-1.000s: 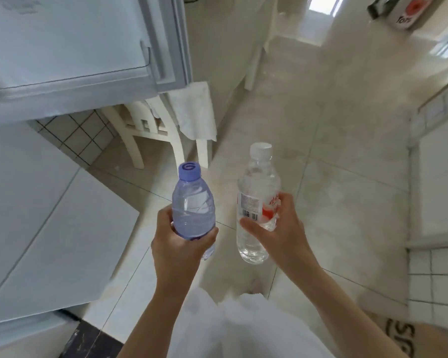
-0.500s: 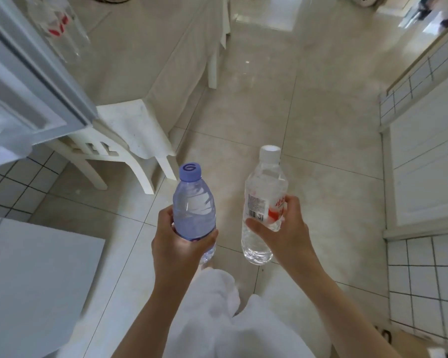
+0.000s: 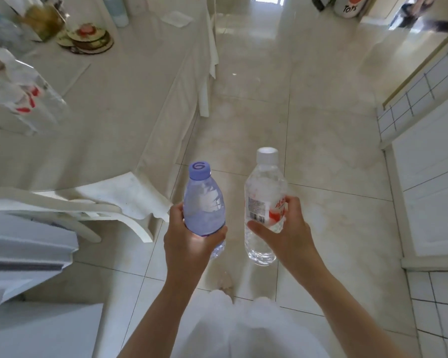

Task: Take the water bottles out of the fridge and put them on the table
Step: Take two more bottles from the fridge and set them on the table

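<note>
Since half a second ago the view has swung further onto the table [image 3: 119, 104], whose cloth-covered top now fills the far left, while the fridge door [image 3: 23, 257] has slid down to the near left edge; both hands keep the same hold on their bottles. The left hand [image 3: 189, 244] has fingers and thumb wrapped round the lower body of the blue bottle [image 3: 204, 202], a squat, blue-tinted plastic bottle with a lilac cap bearing a printed mark. The right hand [image 3: 287, 231] clamps thumb and fingers on the waist of the clear bottle [image 3: 264, 200], which is taller, with a white cap and a white-and-red label showing a barcode. Both are capped and hold clear water, the level hard to read. Each stands nearly upright, long axis vertical, cap tipped slightly away toward the far side. They are side by side, apart, in mid-air over the tiled floor [image 3: 308, 140], just right of the table's near corner. On the far tabletop lie blurred clear bottles [image 3: 29, 96] with red labels and a stack of woven mats [image 3: 88, 38].
</note>
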